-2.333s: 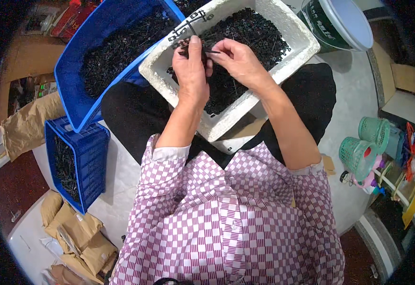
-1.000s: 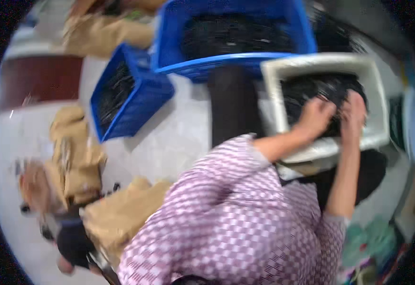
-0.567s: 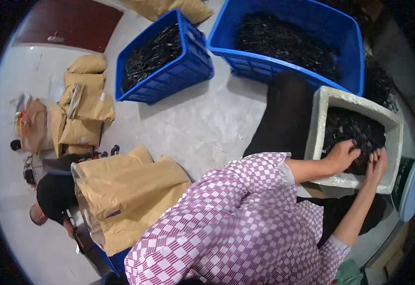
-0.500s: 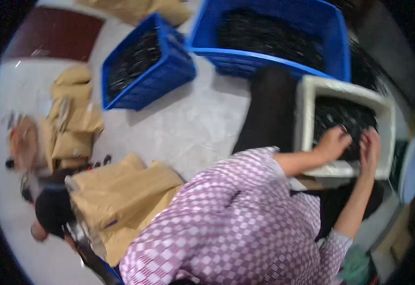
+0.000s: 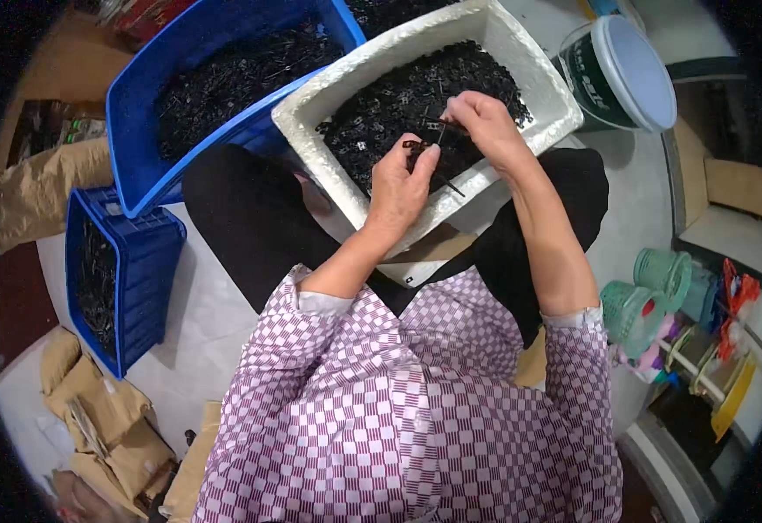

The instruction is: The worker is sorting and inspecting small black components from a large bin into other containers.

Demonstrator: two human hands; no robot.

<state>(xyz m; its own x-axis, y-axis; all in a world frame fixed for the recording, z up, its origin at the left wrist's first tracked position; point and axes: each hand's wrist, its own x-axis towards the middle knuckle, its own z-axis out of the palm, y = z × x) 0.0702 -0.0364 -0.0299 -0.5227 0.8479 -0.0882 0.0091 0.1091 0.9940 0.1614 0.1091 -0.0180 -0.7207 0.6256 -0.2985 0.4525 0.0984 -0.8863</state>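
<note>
Over a white foam box (image 5: 548,87) my two hands work close together. My left hand (image 5: 398,187) is closed, its thumb and fingers pinching a black plastic piece with thin rod-like arms (image 5: 449,185). The fingertips of my right hand (image 5: 488,131) are pinched together at the upper part of the black pieces between the hands. Whether both hands grip one joined piece or separate ones, I cannot tell. Beneath them, a heap of small black plastic parts (image 5: 381,113) fills much of the box.
A large blue bin (image 5: 215,187) with black parts stands left of the foam box. Farther left is a smaller blue bin (image 5: 150,270). A lidded bucket (image 5: 634,74) stands at the right, above green baskets (image 5: 629,314). Brown paper sacks (image 5: 106,392) lie lower left.
My view has swung right, so the foam box now lies ahead of me. The hands, apart from each other before, have come together with black plastic between them.
</note>
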